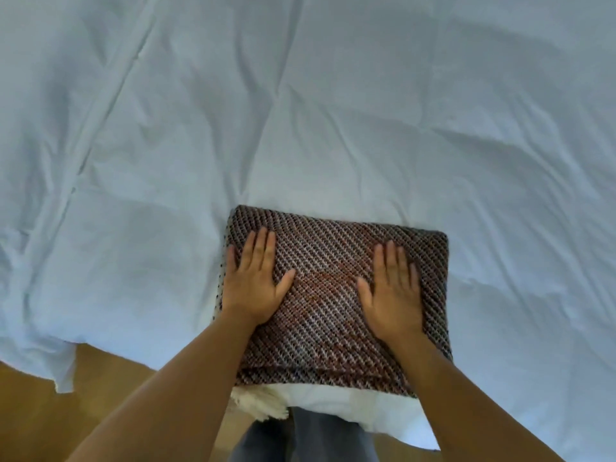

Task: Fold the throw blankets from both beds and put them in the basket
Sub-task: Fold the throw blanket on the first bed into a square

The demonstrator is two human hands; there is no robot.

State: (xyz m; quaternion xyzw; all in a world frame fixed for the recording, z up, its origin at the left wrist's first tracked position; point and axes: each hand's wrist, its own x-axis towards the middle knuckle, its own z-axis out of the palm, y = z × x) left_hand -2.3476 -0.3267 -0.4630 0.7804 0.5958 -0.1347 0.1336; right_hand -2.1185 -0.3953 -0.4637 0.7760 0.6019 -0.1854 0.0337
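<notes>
Head view: folded blanket [326, 261] lies at the bed's [333, 111] near edge, fringe [263, 403] hanging over twd the floor [116, 371], w/ L hand [253, 288] & R hand [393, 295] both flat, fingers straight, pressing its top; wide sheet stretches beyond & either side.

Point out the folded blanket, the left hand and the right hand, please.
folded blanket [328, 258]: head view, bare woven top between the hands.
left hand [252, 283]: head view, back of the hand.
right hand [393, 291]: head view, back of the hand.
</notes>
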